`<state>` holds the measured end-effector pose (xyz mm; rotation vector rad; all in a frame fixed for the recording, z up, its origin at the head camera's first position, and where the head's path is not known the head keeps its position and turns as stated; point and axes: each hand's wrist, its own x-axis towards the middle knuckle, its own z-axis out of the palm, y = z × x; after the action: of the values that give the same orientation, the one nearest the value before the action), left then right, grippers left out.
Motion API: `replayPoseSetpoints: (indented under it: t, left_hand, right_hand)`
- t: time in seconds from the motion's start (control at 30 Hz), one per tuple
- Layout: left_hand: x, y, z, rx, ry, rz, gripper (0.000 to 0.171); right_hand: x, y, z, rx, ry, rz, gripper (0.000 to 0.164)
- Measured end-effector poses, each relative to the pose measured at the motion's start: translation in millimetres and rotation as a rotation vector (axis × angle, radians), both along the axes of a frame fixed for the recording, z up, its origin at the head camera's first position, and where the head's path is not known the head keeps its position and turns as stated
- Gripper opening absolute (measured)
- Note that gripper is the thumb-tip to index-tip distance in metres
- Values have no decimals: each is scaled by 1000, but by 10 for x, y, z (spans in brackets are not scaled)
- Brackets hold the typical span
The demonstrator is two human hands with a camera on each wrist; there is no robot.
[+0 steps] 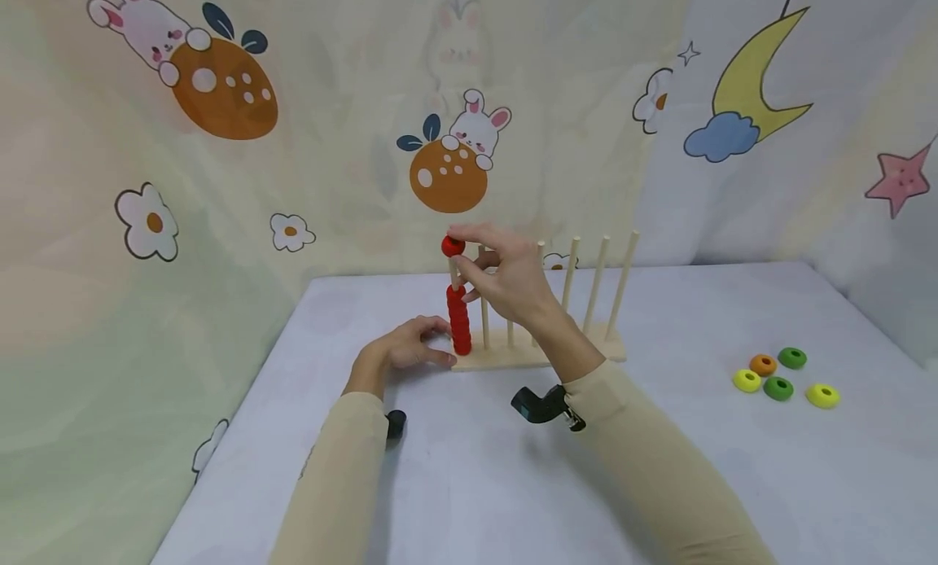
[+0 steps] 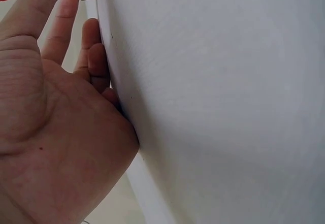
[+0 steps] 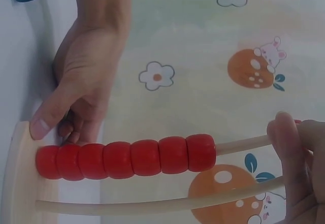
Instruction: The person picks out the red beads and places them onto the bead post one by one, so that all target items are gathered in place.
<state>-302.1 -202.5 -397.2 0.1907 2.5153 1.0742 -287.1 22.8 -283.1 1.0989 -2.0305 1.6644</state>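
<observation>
A wooden peg rack stands on the white table, with a row of upright pegs. Its leftmost peg carries a stack of several red beads reaching up from the base. Between thumb and fingers, my right hand pinches another red bead at the top of that peg; bare wood shows between this bead and the stack. Low at the rack's left end, my left hand grips the base, thumb on its near edge and fingers behind. In the left wrist view the palm rests along the tabletop.
Loose beads lie on the right of the table: two green beads, two yellow beads and an orange bead. The other pegs rise behind my right forearm. A patterned cloth hangs behind the table.
</observation>
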Motion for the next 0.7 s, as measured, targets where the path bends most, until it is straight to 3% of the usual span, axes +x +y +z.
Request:
replayPoseSetpoints:
  t: [0.23,0.4,0.7]
  left_hand:
    - [-33,82,-39,-11,16,-32,42]
    - [-60,111,-25,-31,30,-48,42]
    - [-23,-90,39,-18,-10,-48,42]
  right_hand:
    - [-14,67,-21,50,7,-34,44]
    - [-4,111,7,51,36,-5,44]
    - [54,187,-37,85,87,89,36]
